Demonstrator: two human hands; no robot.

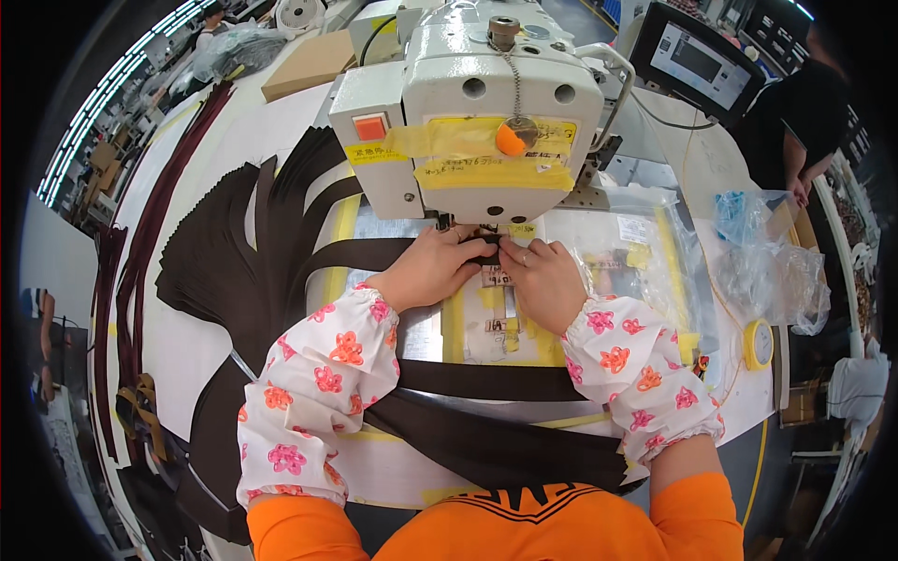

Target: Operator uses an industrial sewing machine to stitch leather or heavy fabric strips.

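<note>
Dark strap [369,252] held low at front of sewing machine [505,103]

Far L of machine: maroon strips [129,318] run lengthwise down the bench [173,365]. Next, nearer machine but still on its L, big bundle of dark strips [220,248], fanned at the top, bound w/ a thin band lower down. Cardboard [309,65] lies behind that, back L of machine.

Strap runs from the bundle side to just below machine's front; its R end is under the fingers, partly hidden. L hand [426,266] is just below machine's front: fingers bent, nearly closed, strap pinched btwn thumb & fingers. In front of machine, two wider dark pieces [491,381] lie crosswise btwn the forearms, w/ a clear, yellow-taped sheet [510,351] nearer machine. R hand [543,280], also just below machine's front: fingers curled, tips bunched at strap end; can't tell if it grips or just presses. Both arms wear white floral sleeve covers [645,374].

R of machine, set back: lit screen [697,56]. Further fwd, same side: round yellow-rimmed item [760,346] & crumpled clear bags [781,280]. Far R of machine: co-worker in dark clothes [809,112], hands low.
</note>
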